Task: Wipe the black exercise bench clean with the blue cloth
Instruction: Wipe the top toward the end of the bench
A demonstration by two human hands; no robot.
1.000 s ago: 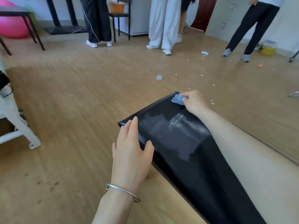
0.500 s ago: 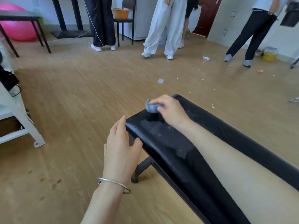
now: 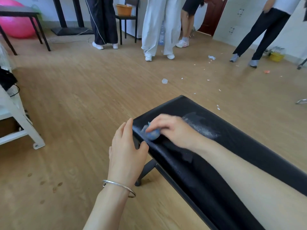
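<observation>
Though blurred, shows the blue cloth (image 3: 152, 133) wadded at the end of the black table (image 3: 179, 108), near its left edge, gripped under the curled fingers of the right hand (image 3: 172, 130). Shows the left hand (image 3: 127, 153) spread, resting against that edge just beside the cloth. Marks whitish residue (image 3: 199, 125) on the pad past the right hand; wooden floor (image 3: 83, 105) around.

The right grip (image 3: 172, 130), blurred, holds a bunched blue cloth (image 3: 152, 133) against the black bench (image 3: 182, 105) near its far left corner. A whitish smear (image 3: 200, 126) lies just beside it. The left grip (image 3: 127, 151), fingers straight, rests against the bench's left edge, a bangle (image 3: 118, 187) on its wrist. Scraps (image 3: 164, 81) litter the wood floor (image 3: 83, 105) beyond.
</observation>
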